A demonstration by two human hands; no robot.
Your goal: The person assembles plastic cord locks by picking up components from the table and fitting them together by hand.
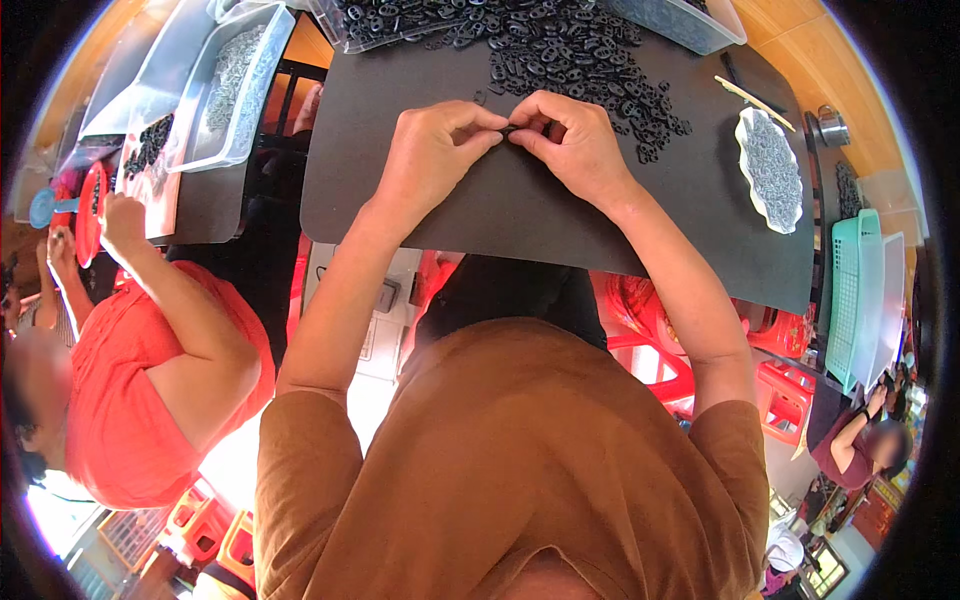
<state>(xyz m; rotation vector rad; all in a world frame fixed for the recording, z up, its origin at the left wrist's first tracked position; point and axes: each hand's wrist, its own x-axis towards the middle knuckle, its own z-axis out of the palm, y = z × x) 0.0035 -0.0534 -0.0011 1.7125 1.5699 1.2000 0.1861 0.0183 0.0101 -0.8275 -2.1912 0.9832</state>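
Observation:
My left hand (440, 150) and my right hand (570, 140) meet over the dark table (480, 215). Between their thumbs and forefingers they pinch one small black plastic piece (509, 130), mostly covered by the fingertips. Just beyond my hands spreads a heap of similar black pieces (560, 55), flat with rounded holes, and some lie loose towards the right. A white scallop-edged dish (746, 140) full of small silvery-grey parts stands on the table to the right of my right hand.
A clear bin (400, 40) and another clear bin (690, 35) stand along the far edge. A wooden stick (752, 102) lies beyond the dish. Green baskets (850, 300) are at the right. To the left, a person in red (170, 380) works at another table with clear tubs (225, 150).

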